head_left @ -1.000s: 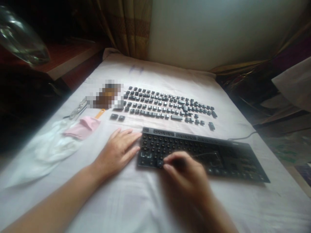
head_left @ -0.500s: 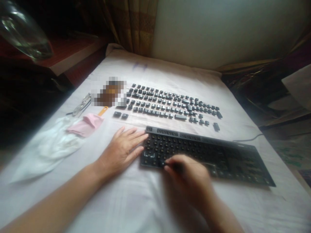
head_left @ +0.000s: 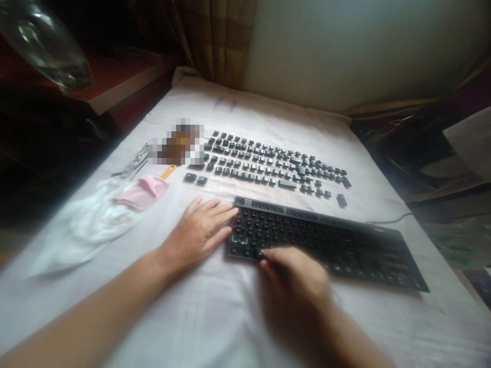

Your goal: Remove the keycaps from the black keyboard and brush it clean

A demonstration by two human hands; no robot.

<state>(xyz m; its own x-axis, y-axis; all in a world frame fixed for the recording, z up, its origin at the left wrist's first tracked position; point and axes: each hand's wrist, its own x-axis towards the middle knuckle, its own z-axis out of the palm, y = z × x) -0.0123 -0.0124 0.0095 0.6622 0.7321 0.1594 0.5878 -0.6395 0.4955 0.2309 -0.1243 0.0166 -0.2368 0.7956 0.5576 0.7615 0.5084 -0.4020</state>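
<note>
A black keyboard (head_left: 378, 258) with its keycaps off lies on the pale sheet, its small key sockets bare. My left hand (head_left: 197, 230) rests flat at its left end, fingers spread, the fingertips touching the frame. Over the lower left key rows, my right hand (head_left: 297, 271) is closed in a pinch, thumb and forefinger tips together at the front edge. Whatever it holds is hidden by the fingers and blur. Behind the keyboard the loose black keycaps (head_left: 287, 184) are laid out in rows.
To the left lie a pink cloth (head_left: 141, 192), a white cloth (head_left: 92, 217), an orange handle (head_left: 169, 171) and what look like eyeglasses (head_left: 136, 161). A pixelated brown object (head_left: 179, 145) sits behind them. A glass bottle (head_left: 49, 48) is on the reddish wooden furniture (head_left: 123, 76). A cable (head_left: 391, 221) runs off right.
The whole view has shifted slightly. My right hand stays pinched over the same lower left part of the keyboard, its fingertips moved only a little. My left hand keeps its place.
</note>
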